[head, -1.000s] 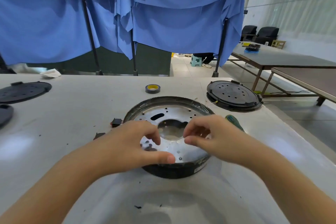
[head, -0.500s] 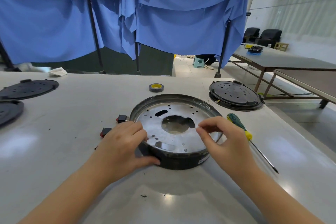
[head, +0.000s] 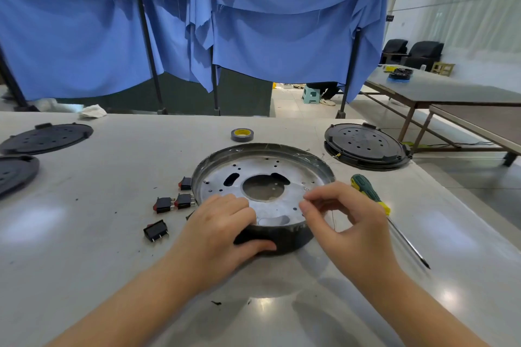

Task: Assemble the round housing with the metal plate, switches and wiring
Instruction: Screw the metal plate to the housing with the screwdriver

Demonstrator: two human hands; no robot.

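The black round housing (head: 293, 242) lies on the white table with the perforated metal plate (head: 262, 166) seated inside it. My left hand (head: 220, 231) grips the housing's near-left rim, fingers over the edge onto the plate and thumb against the outer wall. My right hand (head: 338, 214) hovers at the near-right rim, thumb and forefinger pinched together on what looks like a thin wire hanging below them. Several black rocker switches (head: 163, 204) with red ends lie loose on the table just left of the housing.
A green-and-yellow screwdriver (head: 366, 191) lies right of the housing, tip toward me. A tape roll (head: 242, 134) sits behind it. Black round lids rest at the back right (head: 366, 146) and far left (head: 46, 138). Blue cloth hangs beyond the table's far edge.
My left hand slid off the plate's middle to grip the near-left rim. My right hand shifted right to the housing's edge, uncovering the centre hole; its fingers stay pinched.
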